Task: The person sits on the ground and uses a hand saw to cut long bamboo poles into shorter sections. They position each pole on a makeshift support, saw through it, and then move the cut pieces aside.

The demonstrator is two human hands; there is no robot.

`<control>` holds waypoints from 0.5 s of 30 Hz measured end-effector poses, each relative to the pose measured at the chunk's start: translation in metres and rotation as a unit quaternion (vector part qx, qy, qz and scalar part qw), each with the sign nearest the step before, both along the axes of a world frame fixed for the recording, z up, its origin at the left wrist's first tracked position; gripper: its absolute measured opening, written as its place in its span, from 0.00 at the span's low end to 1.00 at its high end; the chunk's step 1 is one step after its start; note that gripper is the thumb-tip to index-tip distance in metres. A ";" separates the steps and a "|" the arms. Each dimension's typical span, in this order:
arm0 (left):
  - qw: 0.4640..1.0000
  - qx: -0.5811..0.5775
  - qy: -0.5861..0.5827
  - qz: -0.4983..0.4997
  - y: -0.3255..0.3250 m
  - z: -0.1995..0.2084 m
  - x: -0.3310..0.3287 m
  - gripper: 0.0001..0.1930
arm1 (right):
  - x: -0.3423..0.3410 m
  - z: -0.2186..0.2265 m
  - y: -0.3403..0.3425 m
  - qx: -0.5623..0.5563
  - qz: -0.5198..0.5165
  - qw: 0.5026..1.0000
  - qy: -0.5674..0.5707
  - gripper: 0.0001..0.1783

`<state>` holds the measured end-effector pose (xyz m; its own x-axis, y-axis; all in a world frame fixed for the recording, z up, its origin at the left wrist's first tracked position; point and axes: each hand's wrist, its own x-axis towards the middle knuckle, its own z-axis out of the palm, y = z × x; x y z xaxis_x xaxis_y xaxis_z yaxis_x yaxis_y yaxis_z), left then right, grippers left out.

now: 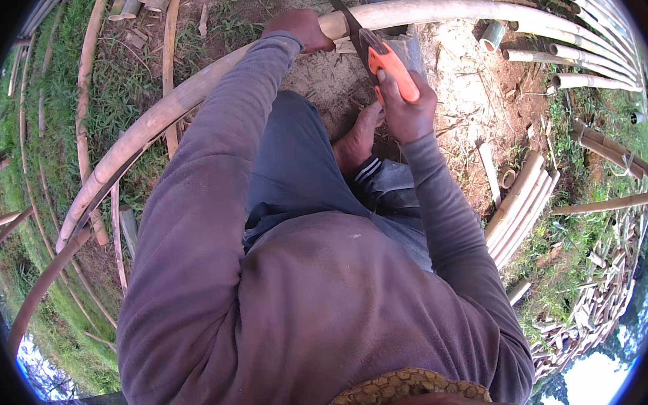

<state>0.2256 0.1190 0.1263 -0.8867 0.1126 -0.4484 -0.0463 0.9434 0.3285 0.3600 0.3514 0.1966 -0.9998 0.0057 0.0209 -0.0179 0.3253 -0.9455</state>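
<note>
A long pale bamboo pole [177,100] runs across in front of me, bowed by the lens, from the left up to the far right. My left hand [300,30] is closed over it from above, just left of a handsaw [398,72]. The saw's orange handle is gripped in my right hand [409,108], on the near side of the pole. Its dark blade slants up and away, crossing the pole; how deep the teeth sit cannot be seen. Under the pole stands a thick greyish bamboo support [407,52], partly hidden. My bare foot [357,135] rests on the ground below the handle.
Several cut bamboo poles [582,60] lie at the far right. A bundle of bamboo lengths [520,201] is to the right of my right arm. Further right lies a heap of scraps [597,301]. More thin poles [85,120] lie on grass at the left.
</note>
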 end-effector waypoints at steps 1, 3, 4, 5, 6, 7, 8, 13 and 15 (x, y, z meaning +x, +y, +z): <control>1.000 0.001 -0.003 -0.006 -0.001 0.006 -0.005 0.38 | -0.032 0.010 -0.014 0.007 0.001 1.000 0.003 0.13; 1.000 0.007 -0.013 -0.012 -0.003 0.012 -0.002 0.39 | -0.019 0.000 -0.011 0.030 -0.005 0.999 0.010 0.14; 1.000 0.002 -0.010 -0.013 0.000 0.008 0.003 0.39 | -0.008 -0.005 -0.006 0.045 -0.007 0.999 0.007 0.14; 1.000 -0.013 -0.011 0.002 -0.011 0.003 0.009 0.39 | 0.027 0.009 0.000 0.066 -0.001 0.998 -0.017 0.12; 1.000 -0.022 0.003 0.011 -0.019 0.001 -0.001 0.38 | 0.068 0.000 0.025 0.045 -0.003 0.999 -0.001 0.11; 1.000 -0.014 0.008 0.016 -0.017 -0.010 -0.004 0.38 | 0.109 0.010 0.049 0.038 0.012 0.999 -0.018 0.11; 1.000 -0.008 -0.005 0.015 -0.014 -0.015 -0.001 0.38 | 0.143 0.025 0.066 0.055 -0.002 0.998 -0.036 0.11; 1.000 -0.021 -0.002 0.001 -0.006 0.011 -0.002 0.39 | 0.148 -0.009 0.073 0.026 -0.032 0.999 0.007 0.17; 1.000 0.003 -0.016 -0.003 -0.008 0.002 -0.004 0.40 | 0.043 -0.014 0.022 0.086 -0.014 0.996 -0.030 0.16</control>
